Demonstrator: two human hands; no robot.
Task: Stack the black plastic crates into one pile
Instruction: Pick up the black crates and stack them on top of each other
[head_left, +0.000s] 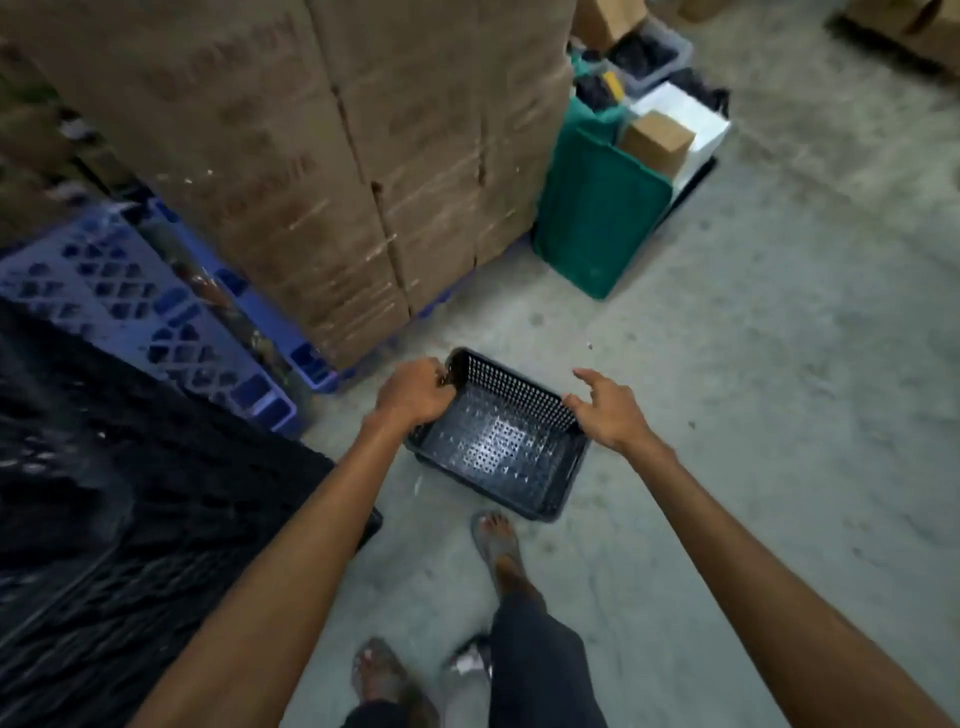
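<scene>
A black perforated plastic crate (498, 447) sits on the concrete floor in front of my feet, open side up and empty. My left hand (415, 397) is closed around its far left rim corner. My right hand (605, 410) rests at the right rim, thumb touching the edge and fingers spread above it. A large blurred mass of black latticed plastic (119, 493) fills the lower left; whether it is crates I cannot tell.
Tall stacked cardboard boxes (311, 156) stand on a blue plastic pallet (156, 306) behind the crate. A green tote (597, 213) with small boxes sits at the right of them. Bare concrete floor (779, 389) stretches to the right. My sandalled feet (498, 545) stand just behind the crate.
</scene>
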